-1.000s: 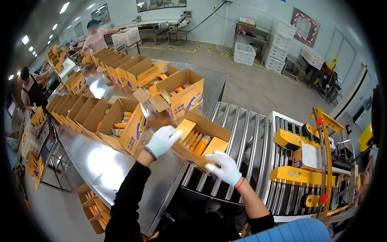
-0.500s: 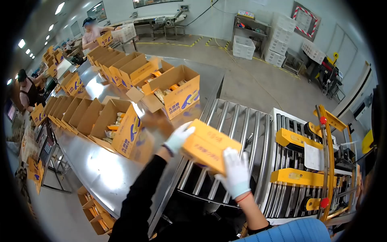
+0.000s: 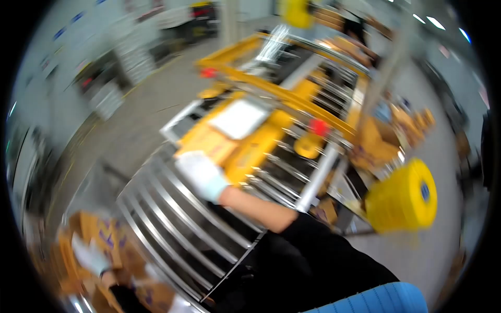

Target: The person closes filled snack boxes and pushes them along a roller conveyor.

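Observation:
My right hand (image 3: 201, 175), in a white glove, lies against the near end of a closed yellow-orange carton (image 3: 210, 145). This carton is on the roller line at the mouth of the yellow-framed machine (image 3: 261, 148), between its side guides. The fingers look stretched out and pressed to the cardboard, not wrapped round it. At the lower left, my gloved left hand (image 3: 90, 255) is beside open printed cartons (image 3: 112, 240). Its fingers are apart with nothing seen in them; blur hides whether it touches the cardboard.
Curved metal rollers (image 3: 172, 208) lead up to the machine. A large yellow spool (image 3: 402, 195) stands on the right, near a heap of cartons (image 3: 376, 143). White crates (image 3: 133, 60) are stacked by the far wall. Another person (image 3: 355, 21) is at the back.
The view has swung right to the machine. The carton, earlier between both hands above the rollers, is now at the machine's entry under my right hand. My left hand has let go and moved to the open cartons.

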Available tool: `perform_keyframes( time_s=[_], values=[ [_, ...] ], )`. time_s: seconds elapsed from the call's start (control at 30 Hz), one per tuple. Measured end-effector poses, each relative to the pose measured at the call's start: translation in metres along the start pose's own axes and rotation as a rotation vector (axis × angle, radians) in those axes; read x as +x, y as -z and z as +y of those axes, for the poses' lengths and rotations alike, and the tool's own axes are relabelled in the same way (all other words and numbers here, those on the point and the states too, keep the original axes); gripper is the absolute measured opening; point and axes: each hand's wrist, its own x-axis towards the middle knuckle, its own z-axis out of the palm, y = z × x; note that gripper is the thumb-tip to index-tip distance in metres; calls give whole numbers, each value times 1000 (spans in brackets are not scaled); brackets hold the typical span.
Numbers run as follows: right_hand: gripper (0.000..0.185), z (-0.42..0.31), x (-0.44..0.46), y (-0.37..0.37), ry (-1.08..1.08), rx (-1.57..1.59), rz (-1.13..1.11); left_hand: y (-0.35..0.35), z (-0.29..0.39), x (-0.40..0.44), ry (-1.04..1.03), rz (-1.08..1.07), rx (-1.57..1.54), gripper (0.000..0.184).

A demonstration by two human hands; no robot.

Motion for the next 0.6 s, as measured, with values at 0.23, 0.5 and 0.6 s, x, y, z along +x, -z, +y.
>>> perform_keyframes(
  time_s=[0.23, 0.5, 0.6],
  values=[
    [83, -57, -55, -16, 129, 470, -221, 48, 19, -52, 304, -602, -386, 45],
    [76, -115, -84, 0, 736, 626, -19, 181, 80, -118, 602, -485, -842, 37],
    [39, -116, -94, -27, 906, 638, 3, 160, 67, -115, 522, -571, -865, 39]
  ],
)
